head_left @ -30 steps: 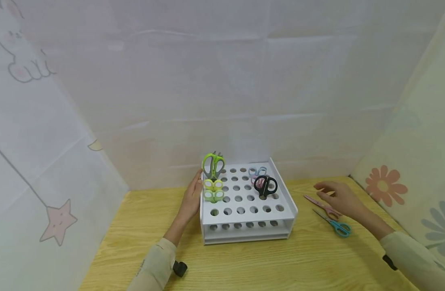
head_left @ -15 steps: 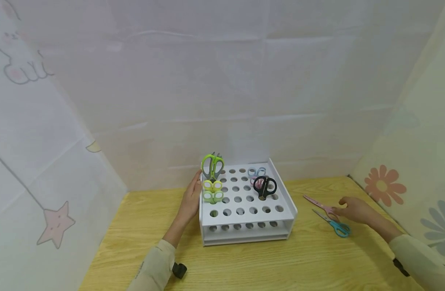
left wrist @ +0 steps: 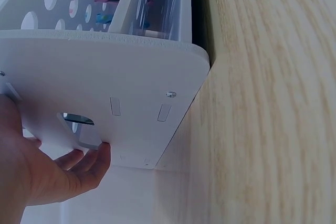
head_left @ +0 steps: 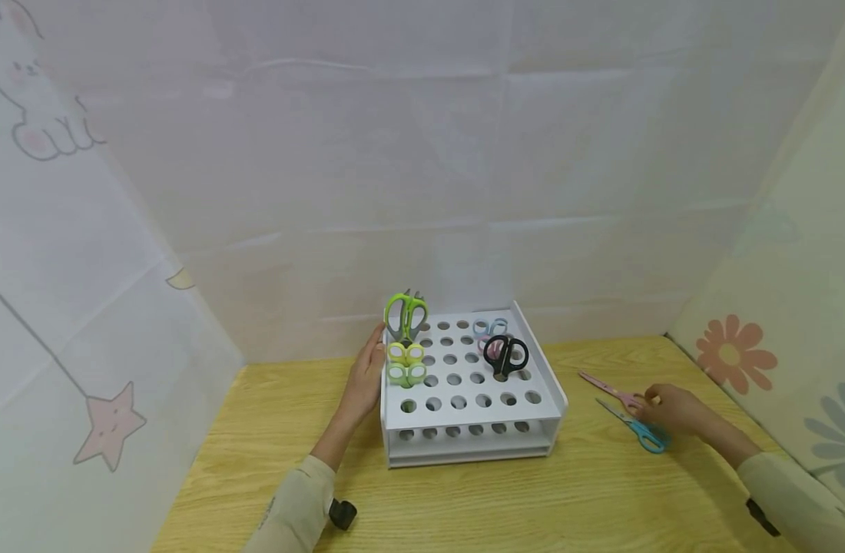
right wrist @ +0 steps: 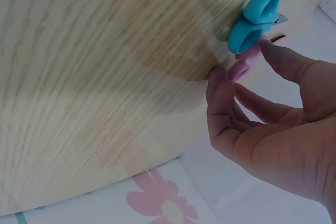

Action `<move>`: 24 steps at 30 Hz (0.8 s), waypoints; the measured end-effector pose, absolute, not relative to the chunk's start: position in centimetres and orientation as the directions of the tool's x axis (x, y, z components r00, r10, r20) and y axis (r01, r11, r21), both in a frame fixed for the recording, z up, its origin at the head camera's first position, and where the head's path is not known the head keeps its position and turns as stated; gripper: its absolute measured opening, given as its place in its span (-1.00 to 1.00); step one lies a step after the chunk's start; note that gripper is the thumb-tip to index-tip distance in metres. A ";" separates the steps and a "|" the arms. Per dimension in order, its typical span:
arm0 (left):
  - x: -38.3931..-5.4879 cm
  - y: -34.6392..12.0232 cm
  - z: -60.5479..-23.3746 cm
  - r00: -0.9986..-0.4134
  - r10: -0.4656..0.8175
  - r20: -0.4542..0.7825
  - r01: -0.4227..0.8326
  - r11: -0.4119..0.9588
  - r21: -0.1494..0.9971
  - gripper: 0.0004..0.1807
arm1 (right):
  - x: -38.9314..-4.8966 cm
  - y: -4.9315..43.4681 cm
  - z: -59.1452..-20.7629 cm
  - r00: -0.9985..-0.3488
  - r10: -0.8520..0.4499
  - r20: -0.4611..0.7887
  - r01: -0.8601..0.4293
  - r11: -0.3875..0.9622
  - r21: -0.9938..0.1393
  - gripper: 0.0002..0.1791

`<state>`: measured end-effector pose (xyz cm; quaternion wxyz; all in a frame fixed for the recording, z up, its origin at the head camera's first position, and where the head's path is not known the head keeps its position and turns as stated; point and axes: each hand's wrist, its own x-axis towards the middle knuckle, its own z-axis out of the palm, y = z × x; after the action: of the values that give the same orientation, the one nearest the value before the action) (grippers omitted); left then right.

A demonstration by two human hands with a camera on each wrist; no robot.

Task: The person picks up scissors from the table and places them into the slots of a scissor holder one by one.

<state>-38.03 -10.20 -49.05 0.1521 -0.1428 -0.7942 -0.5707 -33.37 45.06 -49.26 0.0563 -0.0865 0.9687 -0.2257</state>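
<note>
A white rack (head_left: 457, 422) with rows of round holes stands on the table. My left hand (head_left: 362, 380) rests along its left side panel; in the left wrist view its fingertips touch the panel by a cutout. At the right, the fingers of my right hand (head_left: 674, 411) are bent around the handles of pink scissors (head_left: 605, 385) lying on the table. In the right wrist view the thumb touches one side of the pink handles and the index finger is at the other. Close beside them lie turquoise-handled scissors (right wrist: 247, 35), partly behind the right hand in the head view.
Upright in the rack are lime-and-grey scissors (head_left: 398, 309), yellow scissors (head_left: 414, 352) and pale green scissors (head_left: 406, 375) at left. Black scissors (head_left: 518, 355), light blue scissors (head_left: 498, 326) and other pink-handled scissors (head_left: 482, 346) stand toward the right. A white wall covering (head_left: 429, 192) rises behind.
My right hand has come down and toward me, from above the table onto the pink scissors' handles. The left hand and the rack have stayed in place.
</note>
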 end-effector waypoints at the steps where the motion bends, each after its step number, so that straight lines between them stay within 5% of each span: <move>1: -38.0 -10.2 -49.0 -0.913 0.054 0.405 0.401 0.309 0.862 -0.42 | -33.4 45.0 -49.3 -0.979 -0.191 -0.064 -0.143 0.881 -0.450 -0.50; 24: -37.9 -10.1 -48.9 -0.919 0.051 0.391 0.388 0.294 0.873 -0.43 | -34.5 46.1 -51.8 -0.983 -0.156 0.092 -0.181 0.882 -0.436 -0.84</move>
<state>-37.91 -10.08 -48.88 0.1462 -0.1386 -0.7911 -0.5776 -34.52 46.13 -51.80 -0.0272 -0.0870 0.9696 -0.2273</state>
